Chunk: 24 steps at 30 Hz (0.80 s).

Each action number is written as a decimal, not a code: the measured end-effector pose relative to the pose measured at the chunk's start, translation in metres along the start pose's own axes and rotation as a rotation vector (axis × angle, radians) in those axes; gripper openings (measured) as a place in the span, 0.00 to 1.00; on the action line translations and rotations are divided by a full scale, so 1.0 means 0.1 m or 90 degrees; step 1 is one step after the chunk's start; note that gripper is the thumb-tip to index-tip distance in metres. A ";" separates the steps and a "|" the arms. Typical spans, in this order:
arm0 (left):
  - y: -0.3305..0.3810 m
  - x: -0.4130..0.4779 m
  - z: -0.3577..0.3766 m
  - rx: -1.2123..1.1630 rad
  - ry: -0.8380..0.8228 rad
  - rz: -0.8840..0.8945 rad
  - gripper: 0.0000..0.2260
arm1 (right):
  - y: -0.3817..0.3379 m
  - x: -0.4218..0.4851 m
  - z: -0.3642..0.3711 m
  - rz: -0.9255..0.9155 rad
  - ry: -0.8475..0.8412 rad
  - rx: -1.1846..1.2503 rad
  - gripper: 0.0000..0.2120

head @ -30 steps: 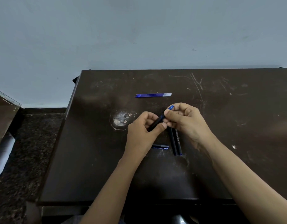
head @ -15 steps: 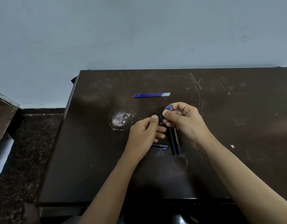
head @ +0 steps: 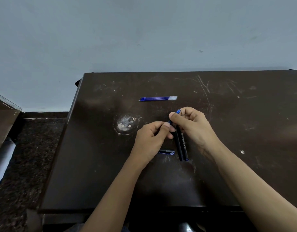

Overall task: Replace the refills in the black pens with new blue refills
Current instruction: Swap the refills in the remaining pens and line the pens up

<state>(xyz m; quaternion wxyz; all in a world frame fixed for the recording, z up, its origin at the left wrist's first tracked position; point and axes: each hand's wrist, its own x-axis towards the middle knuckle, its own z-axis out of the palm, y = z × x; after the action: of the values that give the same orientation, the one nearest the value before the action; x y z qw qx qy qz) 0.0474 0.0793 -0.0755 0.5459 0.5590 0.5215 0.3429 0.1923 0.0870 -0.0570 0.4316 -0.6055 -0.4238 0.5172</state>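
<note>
The right hand is holding, in a curled grip, the blue-tipped far end of a slim black plastic pen; the left hand is pinching its nearer end. They are, I judge, taking it apart; next comes drawing out the old refill. Two smooth black pens are lying just beneath, a short black cap beside them, thin blue refills farther off on the scratched dark worktop.

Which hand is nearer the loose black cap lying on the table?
Left. The left hand sits just beside the cap, at its left end; the right hand is up and right, past the two lying pens.
</note>
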 end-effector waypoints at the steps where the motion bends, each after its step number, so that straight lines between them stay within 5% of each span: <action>1: 0.02 0.00 -0.01 -0.011 -0.005 -0.004 0.12 | -0.01 0.00 -0.01 0.012 -0.033 -0.003 0.09; 7: 0.08 -0.02 -0.01 -0.126 -0.094 -0.063 0.16 | -0.09 0.00 -0.08 0.090 -0.252 0.269 0.14; 13: 0.08 -0.03 -0.01 -0.096 -0.100 -0.042 0.16 | -0.02 0.01 -0.07 0.065 -0.161 0.215 0.13; 18: 0.08 -0.03 0.00 -0.127 -0.120 -0.056 0.18 | -0.04 0.03 -0.14 0.126 -0.252 0.309 0.19; 24: 0.07 -0.02 0.00 -0.110 -0.117 -0.049 0.18 | -0.06 0.01 -0.09 0.087 -0.170 0.299 0.08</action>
<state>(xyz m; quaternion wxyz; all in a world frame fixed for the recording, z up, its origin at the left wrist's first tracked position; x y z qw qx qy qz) 0.0482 0.0785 -0.0680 0.6500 0.5187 0.4590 0.3129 0.2014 0.0885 -0.0510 0.4646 -0.4423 -0.3032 0.7047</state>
